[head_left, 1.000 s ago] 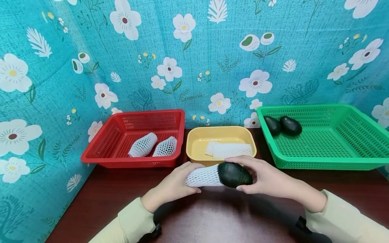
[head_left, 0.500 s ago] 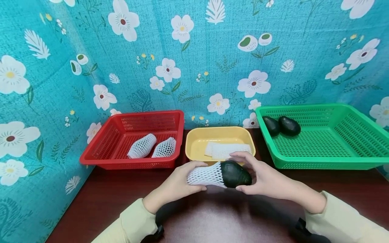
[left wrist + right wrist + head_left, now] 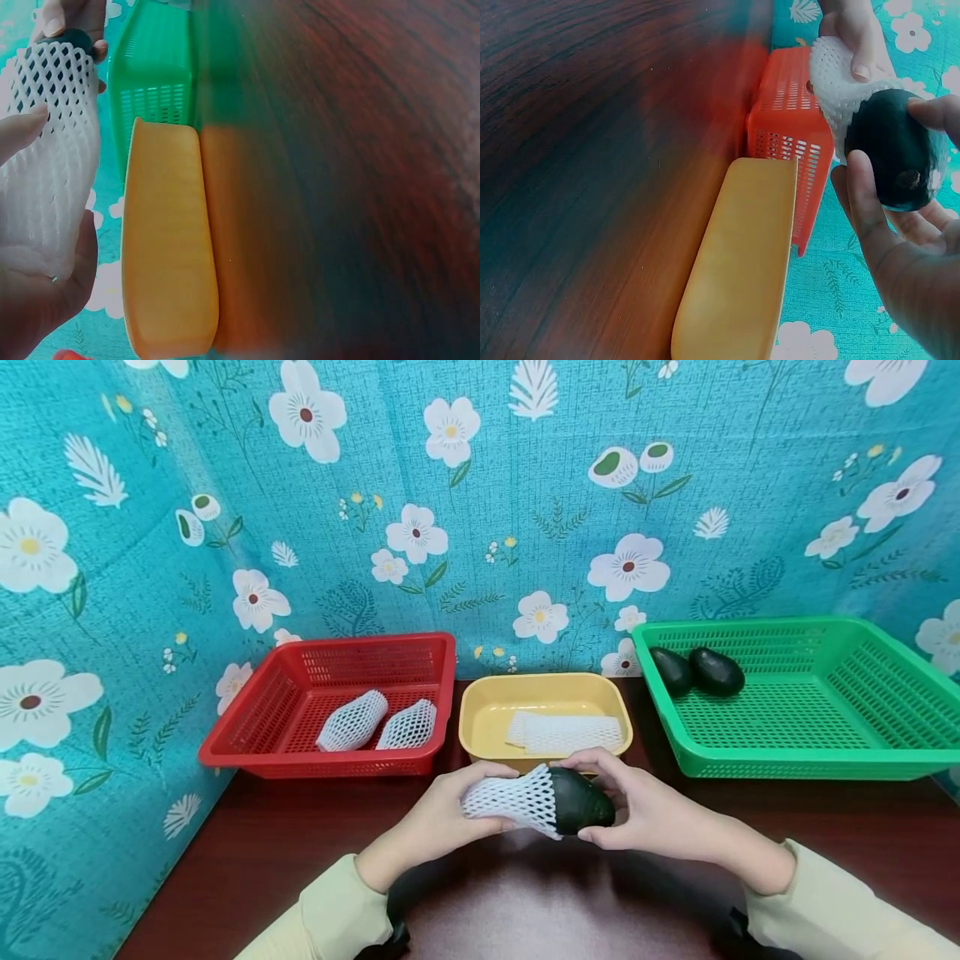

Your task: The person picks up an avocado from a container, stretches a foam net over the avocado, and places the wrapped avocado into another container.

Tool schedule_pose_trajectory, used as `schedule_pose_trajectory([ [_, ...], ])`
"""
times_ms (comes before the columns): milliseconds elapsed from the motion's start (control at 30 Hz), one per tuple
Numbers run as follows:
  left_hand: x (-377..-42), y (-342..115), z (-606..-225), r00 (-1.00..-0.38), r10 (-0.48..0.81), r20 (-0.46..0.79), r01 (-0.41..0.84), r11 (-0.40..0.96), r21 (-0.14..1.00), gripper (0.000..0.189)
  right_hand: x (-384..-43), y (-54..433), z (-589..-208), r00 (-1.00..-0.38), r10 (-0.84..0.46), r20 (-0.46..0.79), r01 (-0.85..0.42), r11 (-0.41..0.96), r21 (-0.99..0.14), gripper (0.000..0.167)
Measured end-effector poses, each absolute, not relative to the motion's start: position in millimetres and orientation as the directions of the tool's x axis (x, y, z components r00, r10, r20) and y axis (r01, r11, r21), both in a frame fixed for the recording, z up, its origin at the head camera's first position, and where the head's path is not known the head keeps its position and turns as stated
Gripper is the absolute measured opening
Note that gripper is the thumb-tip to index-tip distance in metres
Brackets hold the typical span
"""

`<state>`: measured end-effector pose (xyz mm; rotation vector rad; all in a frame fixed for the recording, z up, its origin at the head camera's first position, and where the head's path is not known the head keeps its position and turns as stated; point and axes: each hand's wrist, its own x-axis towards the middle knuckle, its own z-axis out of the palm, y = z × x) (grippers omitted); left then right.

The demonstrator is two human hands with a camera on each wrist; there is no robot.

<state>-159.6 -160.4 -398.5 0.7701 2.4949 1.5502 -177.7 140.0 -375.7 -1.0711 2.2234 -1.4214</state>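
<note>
A dark green avocado (image 3: 579,802) is partly inside a white foam net sleeve (image 3: 517,799), its bare end pointing right in the head view. My left hand (image 3: 457,810) grips the sleeve from the left, thumb on the near side. From the right, my right hand (image 3: 637,802) holds the avocado's bare end between thumb and fingers. The right wrist view shows the avocado (image 3: 896,150) with the net's open rim around its middle. In the left wrist view the net sleeve (image 3: 49,165) covers most of the fruit, with only a dark tip past the rim.
A red basket (image 3: 255,760) at the left holds two netted fruits (image 3: 352,720). The yellow tray (image 3: 480,693) in the middle contains flat white net sleeves (image 3: 573,732). At the right, a green basket (image 3: 795,764) has two bare avocados (image 3: 716,672). A flowered cloth hangs behind.
The net's rim has spread wider around the avocado and covers a bit more of it. Both hands have come slightly closer together, the right one shifting a little left.
</note>
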Motion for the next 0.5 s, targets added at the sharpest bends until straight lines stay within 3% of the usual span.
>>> schedule_pose_trajectory([
  [267, -157.9, -157.7, -397.3, -0.854, 0.496, 0.155, 0.347, 0.323, 0.880, 0.052, -177.0, 139.9, -380.9, -0.656, -0.744, 0.123, -0.428, 0.233, -0.873, 0.067],
  [500, -158.2, -155.2, -399.5, -0.853, 0.492, 0.173, 0.355, 0.305, 0.884, 0.057, -175.9, 138.6, -383.8, -0.684, -0.708, 0.173, -0.437, 0.208, -0.875, 0.064],
])
